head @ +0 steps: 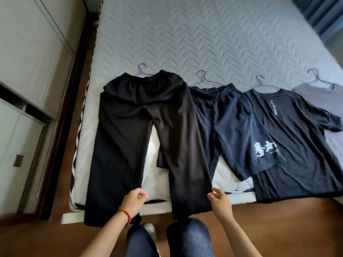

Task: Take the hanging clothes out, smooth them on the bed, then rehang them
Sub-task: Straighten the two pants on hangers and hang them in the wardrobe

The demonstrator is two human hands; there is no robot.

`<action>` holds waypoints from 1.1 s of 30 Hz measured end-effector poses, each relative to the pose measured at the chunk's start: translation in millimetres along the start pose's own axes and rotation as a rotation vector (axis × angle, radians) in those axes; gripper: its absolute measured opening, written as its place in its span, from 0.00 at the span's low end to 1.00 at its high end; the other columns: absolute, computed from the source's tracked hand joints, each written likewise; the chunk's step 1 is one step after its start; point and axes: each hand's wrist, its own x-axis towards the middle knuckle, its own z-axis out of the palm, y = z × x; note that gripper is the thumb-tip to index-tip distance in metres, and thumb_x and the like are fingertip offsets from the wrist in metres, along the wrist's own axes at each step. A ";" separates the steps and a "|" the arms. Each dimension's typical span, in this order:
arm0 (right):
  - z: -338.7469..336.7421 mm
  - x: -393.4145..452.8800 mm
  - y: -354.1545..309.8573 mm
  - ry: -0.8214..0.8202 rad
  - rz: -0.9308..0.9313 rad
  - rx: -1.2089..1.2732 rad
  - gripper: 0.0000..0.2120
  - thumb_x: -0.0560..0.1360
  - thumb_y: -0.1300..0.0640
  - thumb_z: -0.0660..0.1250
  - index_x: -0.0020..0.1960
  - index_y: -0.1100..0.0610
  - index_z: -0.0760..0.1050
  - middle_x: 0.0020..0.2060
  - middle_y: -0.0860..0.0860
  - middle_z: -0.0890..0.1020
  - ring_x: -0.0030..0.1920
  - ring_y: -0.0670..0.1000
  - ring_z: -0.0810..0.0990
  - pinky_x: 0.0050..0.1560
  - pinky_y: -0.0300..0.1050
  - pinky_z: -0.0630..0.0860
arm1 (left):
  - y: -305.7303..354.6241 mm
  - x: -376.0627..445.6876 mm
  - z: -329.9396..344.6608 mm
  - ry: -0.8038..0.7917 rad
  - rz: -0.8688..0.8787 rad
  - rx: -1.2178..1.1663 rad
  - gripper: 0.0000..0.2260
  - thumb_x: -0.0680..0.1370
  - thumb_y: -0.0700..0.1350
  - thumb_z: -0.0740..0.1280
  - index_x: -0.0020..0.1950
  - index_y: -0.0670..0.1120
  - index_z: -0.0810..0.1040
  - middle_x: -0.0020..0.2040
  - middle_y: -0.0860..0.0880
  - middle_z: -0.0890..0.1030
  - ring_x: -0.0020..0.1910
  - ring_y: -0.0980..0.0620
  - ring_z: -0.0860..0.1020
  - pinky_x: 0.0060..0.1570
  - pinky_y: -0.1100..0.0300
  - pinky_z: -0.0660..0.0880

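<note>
Black long trousers (141, 138) lie flat on the bed (204, 39) on a purple hanger (142, 71), their legs hanging over the near edge. My left hand (132, 200), with a red bracelet on the wrist, has its fingers curled at the inner edge of the left leg and seems to pinch it. The thumb and fingers of my right hand (220, 202) hold the outer edge of the right leg. To the right lie navy shorts (230, 127), a black T-shirt (297, 145) and a grey T-shirt (319, 97), each on a hanger.
White wardrobe doors (31, 71) stand along the left, across a narrow strip of wooden floor (61, 127). My knees (167, 240) are just before the bed's near edge. A dark curtain (319, 13) hangs at the far right corner.
</note>
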 end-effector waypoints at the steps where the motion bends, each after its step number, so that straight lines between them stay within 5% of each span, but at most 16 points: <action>1: -1.8 -7.0 -4.9 0.000 -0.010 0.013 0.17 0.76 0.60 0.63 0.64 0.59 0.71 0.57 0.56 0.79 0.53 0.52 0.75 0.52 0.44 0.69 | 3.1 -5.4 -9.2 0.013 0.019 0.008 0.07 0.73 0.42 0.66 0.35 0.50 0.76 0.34 0.52 0.79 0.41 0.50 0.78 0.37 0.66 0.70; 5: -14.2 -8.6 -37.3 -0.014 -0.052 0.023 0.17 0.75 0.60 0.63 0.64 0.58 0.71 0.53 0.54 0.81 0.54 0.54 0.78 0.56 0.49 0.73 | 36.2 -10.8 -47.9 0.082 0.091 0.036 0.05 0.74 0.43 0.65 0.39 0.49 0.78 0.38 0.50 0.82 0.44 0.51 0.80 0.39 0.65 0.71; 9: -37.0 19.5 -90.0 0.027 -0.135 0.027 0.16 0.74 0.62 0.63 0.62 0.60 0.73 0.39 0.48 0.80 0.43 0.51 0.77 0.44 0.44 0.71 | 91.0 1.6 -74.3 0.150 0.167 0.038 0.05 0.74 0.44 0.65 0.39 0.52 0.77 0.38 0.54 0.80 0.44 0.52 0.78 0.42 0.63 0.70; 15: -77.4 104.2 -171.7 -0.015 -0.261 -0.024 0.17 0.75 0.60 0.61 0.63 0.56 0.72 0.41 0.47 0.79 0.39 0.48 0.75 0.35 0.32 0.68 | 174.9 61.9 -89.5 0.254 0.190 0.051 0.02 0.75 0.43 0.66 0.45 0.49 0.78 0.42 0.50 0.80 0.48 0.51 0.78 0.48 0.63 0.69; 22: -116.2 217.5 -244.8 -0.018 -0.347 -0.156 0.17 0.76 0.60 0.60 0.65 0.57 0.72 0.51 0.52 0.81 0.38 0.47 0.75 0.30 0.30 0.68 | 253.9 153.0 -98.4 0.380 0.179 0.019 0.07 0.75 0.41 0.66 0.51 0.42 0.79 0.47 0.45 0.81 0.48 0.50 0.76 0.51 0.62 0.68; 33: -116.6 380.4 -291.2 0.138 -0.412 -0.337 0.16 0.76 0.59 0.62 0.64 0.59 0.72 0.57 0.58 0.81 0.59 0.57 0.77 0.59 0.47 0.70 | 273.8 318.5 -136.1 0.423 0.222 0.197 0.10 0.76 0.44 0.64 0.55 0.42 0.78 0.51 0.45 0.81 0.51 0.48 0.77 0.55 0.59 0.70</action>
